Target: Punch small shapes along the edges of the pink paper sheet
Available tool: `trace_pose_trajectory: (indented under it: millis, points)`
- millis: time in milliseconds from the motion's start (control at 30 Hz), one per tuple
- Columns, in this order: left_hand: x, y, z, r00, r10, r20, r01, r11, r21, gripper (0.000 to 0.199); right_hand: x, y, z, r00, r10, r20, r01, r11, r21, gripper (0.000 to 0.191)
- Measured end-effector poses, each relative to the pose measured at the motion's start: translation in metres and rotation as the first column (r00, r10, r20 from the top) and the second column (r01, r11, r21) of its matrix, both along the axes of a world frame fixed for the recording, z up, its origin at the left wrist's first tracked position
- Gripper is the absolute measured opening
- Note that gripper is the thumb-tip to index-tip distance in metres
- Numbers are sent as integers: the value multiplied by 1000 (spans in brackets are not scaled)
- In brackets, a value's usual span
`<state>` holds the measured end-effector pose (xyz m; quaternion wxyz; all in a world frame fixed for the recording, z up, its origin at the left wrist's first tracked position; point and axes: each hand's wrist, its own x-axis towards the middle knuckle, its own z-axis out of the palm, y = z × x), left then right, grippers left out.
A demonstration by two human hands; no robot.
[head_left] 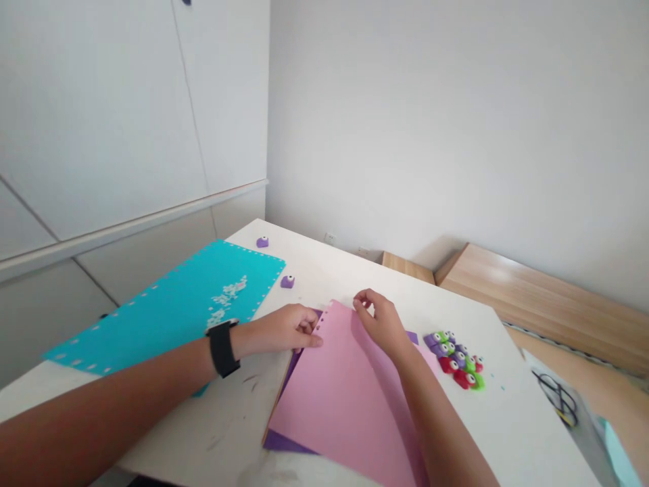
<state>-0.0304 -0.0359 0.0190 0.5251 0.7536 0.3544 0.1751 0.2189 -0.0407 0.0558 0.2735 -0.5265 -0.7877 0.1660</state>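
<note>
A pink sheet of paper [334, 399] lies on top of purple paper [286, 443], with several punched holes along its upper left edge. My left hand [299, 329] pinches that edge between thumb and fingers, close to the holes. At the sheet's top right, my right hand [378, 318] hovers over the upper edge with its fingers curled; whether it touches the paper is hard to tell. A purple craft punch [287, 281] stands on the table beyond my left hand, and a second purple punch [262, 241] sits farther back.
A large turquoise sheet [167, 304] with punched edges lies on the left, bearing small white paper cutouts [226, 297]. Several purple, green and red punches [459, 358] cluster on the right of the white table [527, 419]. Wooden furniture [547, 291] stands beyond the right edge.
</note>
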Motion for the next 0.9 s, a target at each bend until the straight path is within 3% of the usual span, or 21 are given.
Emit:
trace_pose_trajectory:
  millis: [100,233,333,433,667,900]
  points:
    - [0,6,-9,999,23,-43,-24,1000,-13,40,35,16,9,966,-173,190,170,985,30,20]
    - [2,7,-9,996,48,-78,-44,998,44,38,101,28,21,744,-451,493,485,872,66,24]
    - [3,5,-5,994,49,-100,-40,995,93,36,147,25,24,654,-481,585,591,807,3,15]
    - [3,6,-3,996,6,-93,1,998,68,35,175,19,21,627,-423,654,630,770,-106,24]
    - [-2,11,-2,998,-18,-55,8,985,-175,45,185,20,9,651,-308,694,620,743,-252,24]
    - [-3,9,-2,1000,-22,-16,18,979,-201,45,172,24,-1,612,-352,708,658,723,-210,24]
